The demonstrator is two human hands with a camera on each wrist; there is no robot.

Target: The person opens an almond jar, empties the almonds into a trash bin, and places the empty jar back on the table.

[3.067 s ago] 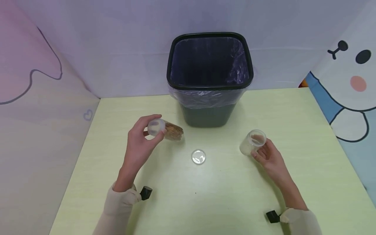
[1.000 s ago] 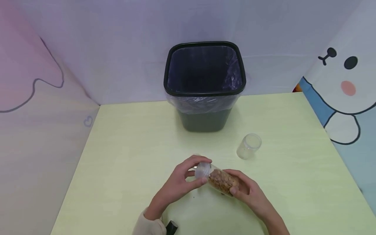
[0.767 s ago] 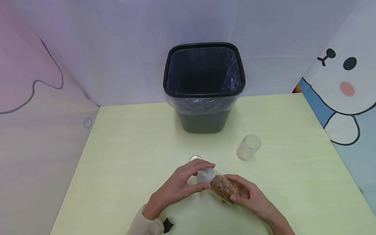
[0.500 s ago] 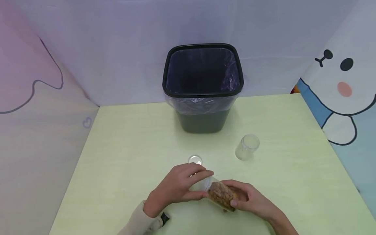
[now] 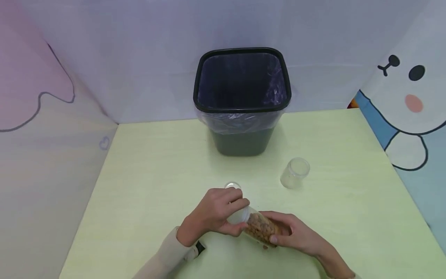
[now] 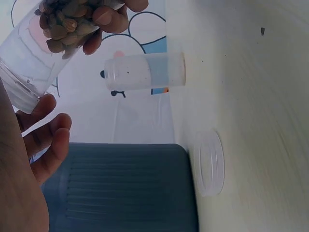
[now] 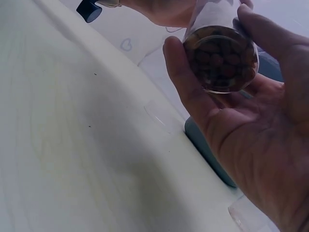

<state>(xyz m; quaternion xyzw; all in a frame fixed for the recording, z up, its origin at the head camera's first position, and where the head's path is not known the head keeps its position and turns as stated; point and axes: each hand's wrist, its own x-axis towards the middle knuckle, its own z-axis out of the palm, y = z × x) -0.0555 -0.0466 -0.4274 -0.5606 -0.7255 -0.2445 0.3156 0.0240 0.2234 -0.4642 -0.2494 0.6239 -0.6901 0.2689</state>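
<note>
A clear jar (image 5: pixel 260 228) partly filled with small brown pieces is held tilted above the near middle of the table. Its translucent lid end (image 5: pixel 238 216) is gripped between the thumb and fingers of my left hand (image 5: pixel 213 211). Around the lower end curl the thumb and fingers of my right hand (image 5: pixel 297 235). The right wrist view looks onto the jar's base (image 7: pixel 222 60), where the brown pieces press together. In the left wrist view, the pieces (image 6: pixel 67 26) lie towards the right hand's end, with clear space near my left hand.
An empty clear jar (image 5: pixel 292 178) stands upright, right of centre. A loose clear lid (image 5: pixel 232 185) lies on the table (image 5: pixel 150 170) just beyond my left hand. Behind them stands a dark bin (image 5: pixel 242 143) lined with a plastic bag, against the printed cloth backdrop.
My right hand has let go of the empty jar and now holds the filled one. My left hand brought that jar nearer and rightwards. Lately its fingers have turned about the lid.
</note>
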